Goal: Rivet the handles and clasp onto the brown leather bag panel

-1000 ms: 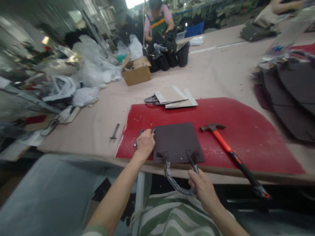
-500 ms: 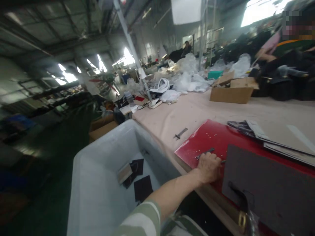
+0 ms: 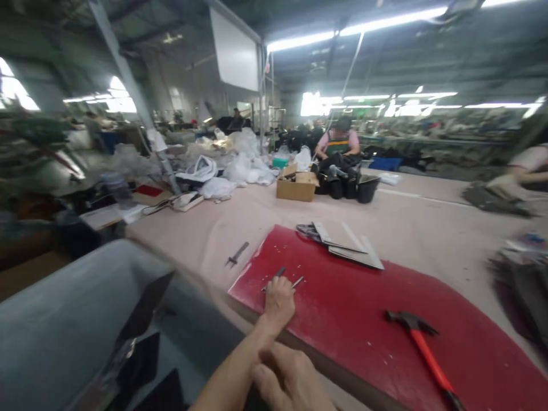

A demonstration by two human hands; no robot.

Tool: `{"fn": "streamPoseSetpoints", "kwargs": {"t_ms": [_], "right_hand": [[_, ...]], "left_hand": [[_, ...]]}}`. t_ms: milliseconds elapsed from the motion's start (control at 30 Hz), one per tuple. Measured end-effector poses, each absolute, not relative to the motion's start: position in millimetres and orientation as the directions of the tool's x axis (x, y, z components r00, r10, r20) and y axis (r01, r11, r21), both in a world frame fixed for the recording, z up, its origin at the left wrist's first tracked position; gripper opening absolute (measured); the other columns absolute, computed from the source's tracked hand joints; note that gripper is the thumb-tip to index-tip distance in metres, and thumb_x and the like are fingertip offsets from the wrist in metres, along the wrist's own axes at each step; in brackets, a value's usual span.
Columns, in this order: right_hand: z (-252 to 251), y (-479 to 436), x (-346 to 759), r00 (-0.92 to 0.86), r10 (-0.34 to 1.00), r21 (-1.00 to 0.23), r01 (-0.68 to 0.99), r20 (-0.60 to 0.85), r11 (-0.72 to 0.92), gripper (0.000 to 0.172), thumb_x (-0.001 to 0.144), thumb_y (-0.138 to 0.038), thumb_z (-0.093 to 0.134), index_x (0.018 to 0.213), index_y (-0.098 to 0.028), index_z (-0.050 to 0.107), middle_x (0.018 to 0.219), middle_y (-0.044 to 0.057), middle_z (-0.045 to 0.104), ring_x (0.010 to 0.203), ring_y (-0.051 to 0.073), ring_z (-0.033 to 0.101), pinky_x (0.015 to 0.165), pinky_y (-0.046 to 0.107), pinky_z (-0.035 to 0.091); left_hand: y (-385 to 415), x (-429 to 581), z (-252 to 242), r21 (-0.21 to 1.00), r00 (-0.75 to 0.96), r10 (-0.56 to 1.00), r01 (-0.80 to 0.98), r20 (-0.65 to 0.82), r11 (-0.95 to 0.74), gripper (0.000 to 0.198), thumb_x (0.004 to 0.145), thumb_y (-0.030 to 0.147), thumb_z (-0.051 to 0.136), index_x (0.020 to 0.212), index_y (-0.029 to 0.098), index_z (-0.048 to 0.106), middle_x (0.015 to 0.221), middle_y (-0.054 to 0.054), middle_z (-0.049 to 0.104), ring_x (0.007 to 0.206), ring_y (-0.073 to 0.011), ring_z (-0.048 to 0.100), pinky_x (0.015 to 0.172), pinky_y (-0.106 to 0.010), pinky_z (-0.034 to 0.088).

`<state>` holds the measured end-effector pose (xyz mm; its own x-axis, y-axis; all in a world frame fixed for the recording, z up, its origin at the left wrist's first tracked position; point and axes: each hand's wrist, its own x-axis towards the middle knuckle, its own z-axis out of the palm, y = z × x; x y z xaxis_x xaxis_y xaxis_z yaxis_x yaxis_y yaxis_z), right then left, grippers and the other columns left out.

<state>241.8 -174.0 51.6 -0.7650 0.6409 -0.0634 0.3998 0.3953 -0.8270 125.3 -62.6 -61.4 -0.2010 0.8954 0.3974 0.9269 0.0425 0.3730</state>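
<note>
Table [image 3: 428,228], grey bin [image 3: 43,311] alongside. Red mat [image 3: 342,314] on table. Dark panel [image 3: 148,299] tilted in bin's opening. Hammer [image 3: 428,355] on mat. Right hand [image 3: 295,377] half-curled by left forearm [image 3: 235,365]; contents: cannot tell. Left hand [image 3: 280,299], at mat, closed round thin rod [image 3: 298,281].

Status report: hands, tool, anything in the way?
Left hand gripping thin metal tool over red mat. Right hand open, nothing seen in it. Hammer on mat, apart from both hands.

Pretty dim in here, long tube lights [image 3: 394,20] overhead, bright windows [image 3: 19,96] off left, slanted pole [image 3: 124,74], pale pinkish tabletop [image 3: 428,234].
</note>
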Motion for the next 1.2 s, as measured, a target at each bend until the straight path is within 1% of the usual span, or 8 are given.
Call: {"fn": "streamPoseSetpoints", "kwargs": {"t_ms": [100, 200, 400, 500, 633, 800, 967, 1200], "right_hand": [[43.8, -149.3, 286.9, -0.591, 0.798, -0.792, 0.541, -0.12, 0.282, 0.038, 0.093, -0.048, 0.041, 0.084, -0.019, 0.065, 0.078, 0.004, 0.068, 0.073, 0.017, 0.059, 0.066, 0.028, 0.04], [44.6, -106.6, 328.3, -0.435, 0.896, -0.733, 0.639, -0.093, 0.234, 0.038, 0.093, -0.045, 0.04, 0.083, -0.018, 0.065, 0.079, 0.005, 0.069, 0.073, 0.018, 0.061, 0.069, 0.029, 0.041], [48.9, 23.9, 353.1, -0.207, 0.978, -0.443, 0.874, 0.034, 0.201, 0.034, 0.094, -0.034, 0.042, 0.1, -0.014, 0.069, 0.1, 0.012, 0.073, 0.092, 0.022, 0.066, 0.08, 0.03, 0.044], [52.1, 85.9, 325.9, -0.261, 0.962, -0.386, 0.882, 0.079, 0.271, 0.034, 0.092, -0.033, 0.047, 0.114, -0.014, 0.067, 0.118, 0.015, 0.069, 0.106, 0.024, 0.063, 0.089, 0.032, 0.042], [47.7, 148.0, 273.5, -0.409, 0.909, -0.299, 0.86, 0.082, 0.414, 0.039, 0.092, -0.031, 0.054, 0.128, -0.018, 0.06, 0.137, 0.012, 0.059, 0.122, 0.026, 0.054, 0.102, 0.038, 0.039], [21.1, 191.6, 231.0, -0.481, 0.876, -0.191, 0.858, 0.027, 0.477, 0.039, 0.094, -0.042, 0.059, 0.124, -0.017, 0.06, 0.133, 0.01, 0.058, 0.124, 0.028, 0.052, 0.108, 0.054, 0.037], [0.7, 210.1, 226.0, -0.48, 0.873, -0.182, 0.854, 0.082, 0.487, 0.032, 0.094, -0.041, 0.06, 0.113, -0.016, 0.064, 0.123, 0.009, 0.062, 0.122, 0.027, 0.053, 0.108, 0.054, 0.038], [25.8, 208.3, 261.5, -0.451, 0.847, -0.344, 0.777, 0.281, 0.528, 0.023, 0.093, -0.035, 0.062, 0.104, -0.015, 0.064, 0.112, 0.007, 0.064, 0.111, 0.023, 0.057, 0.102, 0.048, 0.042]], "left_hand": [[-65.9, 123.9, -62.7, 0.347, -0.199, 0.917, 0.935, 0.347, 0.071, 0.01, 0.093, 0.016, 0.055, 0.094, 0.017, 0.065, 0.102, -0.009, 0.066, 0.102, -0.027, 0.057, 0.087, -0.041, 0.045], [-67.6, 123.3, -64.5, 0.32, -0.182, 0.924, 0.945, 0.336, 0.07, 0.012, 0.095, 0.017, 0.053, 0.096, 0.017, 0.065, 0.103, -0.008, 0.066, 0.1, -0.0262, 0.055, 0.087, -0.039, 0.042], [-64.7, 123.1, -71.6, 0.261, -0.149, 0.896, 0.965, 0.418, 0.039, 0.013, 0.096, 0.016, 0.052, 0.094, 0.017, 0.065, 0.103, -0.008, 0.066, 0.097, -0.0254, 0.056, 0.085, -0.038, 0.043], [-64.7, 123.0, -74.1, 0.264, -0.146, 0.877, 0.964, 0.458, 0.023, 0.012, 0.096, 0.015, 0.053, 0.095, 0.017, 0.065, 0.103, -0.007, 0.066, 0.096, -0.0245, 0.057, 0.085, -0.038, 0.044], [-63.7, 123.8, -76.6, 0.28, -0.152, 0.857, 0.96, 0.492, 0.01, 0.013, 0.095, 0.013, 0.053, 0.094, 0.018, 0.065, 0.103, -0.007, 0.066, 0.095, -0.0241, 0.057, 0.086, -0.038, 0.045], [-61.9, 126.7, -77.1, 0.289, -0.178, 0.828, 0.957, 0.532, 0.02, 0.015, 0.095, 0.012, 0.05, 0.093, 0.019, 0.064, 0.1, -0.007, 0.066, 0.092, -0.0241, 0.058, 0.086, -0.039, 0.046], [-60.9, 129.2, -77.9, 0.305, -0.208, 0.829, 0.951, 0.519, 0.048, 0.015, 0.093, 0.011, 0.052, 0.095, 0.021, 0.063, 0.102, -0.007, 0.066, 0.094, -0.024, 0.059, 0.087, -0.039, 0.046], [-60.6, 124.0, -75.7, 0.276, -0.158, 0.874, 0.961, 0.459, 0.029, 0.013, 0.095, 0.014, 0.051, 0.098, 0.018, 0.062, 0.108, -0.009, 0.066, 0.098, -0.0262, 0.057, 0.085, -0.04, 0.045]]}}
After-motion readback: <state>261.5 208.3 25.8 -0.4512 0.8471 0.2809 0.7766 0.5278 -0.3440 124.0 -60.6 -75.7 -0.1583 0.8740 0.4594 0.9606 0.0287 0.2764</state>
